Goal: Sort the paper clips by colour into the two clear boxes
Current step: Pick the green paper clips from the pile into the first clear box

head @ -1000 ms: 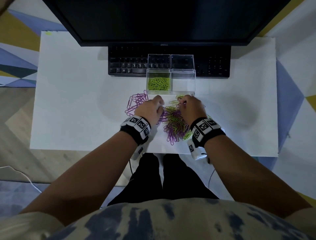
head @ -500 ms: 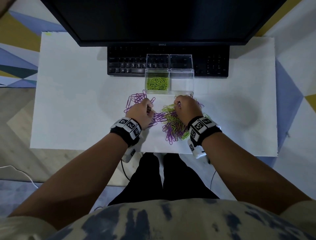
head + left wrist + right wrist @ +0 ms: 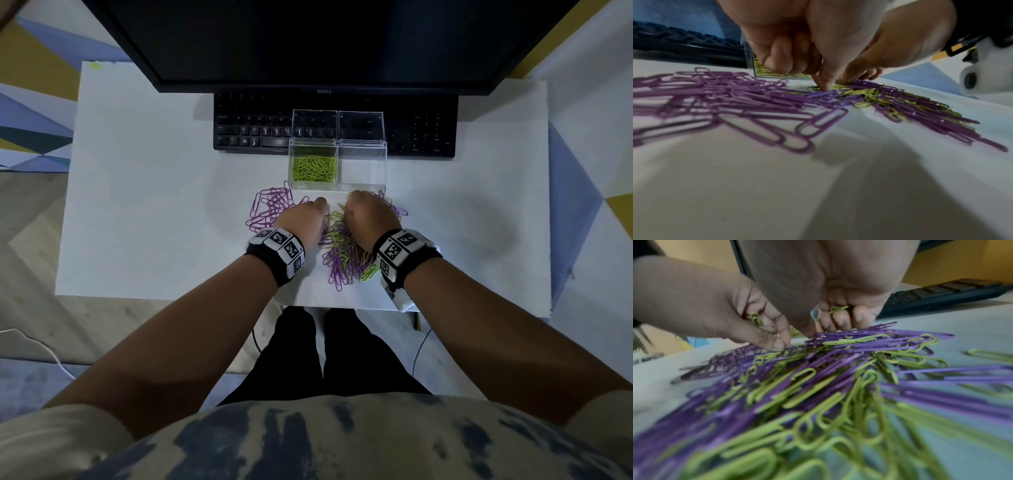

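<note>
- On the near middle of the white desk (image 3: 137,205), a mixed pile of purple and green paper clips (image 3: 346,257) awaits sorting.
- Right hand (image 3: 368,216) and left hand (image 3: 303,222) each pinch into the pile's far edge, with green clips (image 3: 837,308) held in their curled fingers (image 3: 840,319).
- Left, a purple-only heap (image 3: 270,209) lies unboxed.
- Farther, the left clear box (image 3: 313,150) holds green clips; the right clear box (image 3: 363,150) looks empty.
- Monitor (image 3: 323,41) reads "DELL".

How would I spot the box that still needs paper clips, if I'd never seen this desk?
Find the black keyboard below the monitor; two clear boxes stand side by side against its front edge. The one you want is the right-hand box, just beyond the right hand. Unlike its neighbour, the left-hand box lined with green clips, it looks empty.
</note>
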Action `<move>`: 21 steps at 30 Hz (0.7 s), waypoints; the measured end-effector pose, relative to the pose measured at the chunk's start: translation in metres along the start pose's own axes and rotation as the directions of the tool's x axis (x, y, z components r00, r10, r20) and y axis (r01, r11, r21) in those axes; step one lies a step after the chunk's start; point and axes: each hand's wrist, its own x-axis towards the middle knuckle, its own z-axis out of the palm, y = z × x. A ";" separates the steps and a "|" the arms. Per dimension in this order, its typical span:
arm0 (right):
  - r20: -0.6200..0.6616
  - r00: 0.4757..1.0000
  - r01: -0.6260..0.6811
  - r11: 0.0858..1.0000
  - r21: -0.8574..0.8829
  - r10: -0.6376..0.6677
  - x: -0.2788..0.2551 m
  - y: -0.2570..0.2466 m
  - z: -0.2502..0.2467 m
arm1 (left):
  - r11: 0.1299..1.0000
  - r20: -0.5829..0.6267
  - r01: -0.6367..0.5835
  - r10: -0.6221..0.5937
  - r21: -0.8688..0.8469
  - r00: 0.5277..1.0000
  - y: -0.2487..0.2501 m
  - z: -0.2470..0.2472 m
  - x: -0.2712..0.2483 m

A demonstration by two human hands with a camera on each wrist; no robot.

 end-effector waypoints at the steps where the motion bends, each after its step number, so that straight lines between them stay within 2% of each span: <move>1: -0.024 1.000 0.001 0.998 0.060 0.001 -0.002 0.000 -0.001 | 1.000 0.008 -0.007 0.007 0.030 1.000 -0.001 -0.001 0.000; 3: -0.058 0.998 0.005 0.972 0.236 0.008 -0.008 -0.002 -0.006 | 0.997 0.015 -0.016 0.015 0.077 1.000 0.000 -0.004 -0.002; 6: -0.044 0.997 -0.032 0.884 0.466 0.059 -0.014 -0.011 -0.018 | 0.992 0.053 0.012 -0.019 0.129 0.998 0.003 -0.007 -0.001; 8: -0.014 0.993 -0.087 0.827 0.555 0.114 -0.014 -0.017 -0.030 | 0.990 0.068 0.019 -0.028 0.140 0.997 0.004 -0.008 -0.001; 12: -0.025 0.988 -0.099 0.744 0.661 0.153 0.005 -0.022 -0.047 | 0.984 0.039 -0.053 0.047 0.172 0.998 0.005 -0.004 -0.003; 14: -0.037 0.990 -0.080 0.765 0.639 0.135 0.019 -0.026 -0.052 | 0.979 0.009 -0.053 0.053 0.198 0.999 0.006 -0.003 -0.005; 17: -0.065 0.997 -0.013 0.886 0.463 0.049 0.039 -0.037 -0.059 | 0.971 -0.003 -0.086 0.089 0.221 0.996 0.007 -0.001 -0.009; 21: 0.035 0.999 0.034 0.985 0.169 -0.041 0.064 -0.058 -0.057 | 0.977 -0.006 -0.114 0.117 0.182 0.993 0.009 -0.003 -0.014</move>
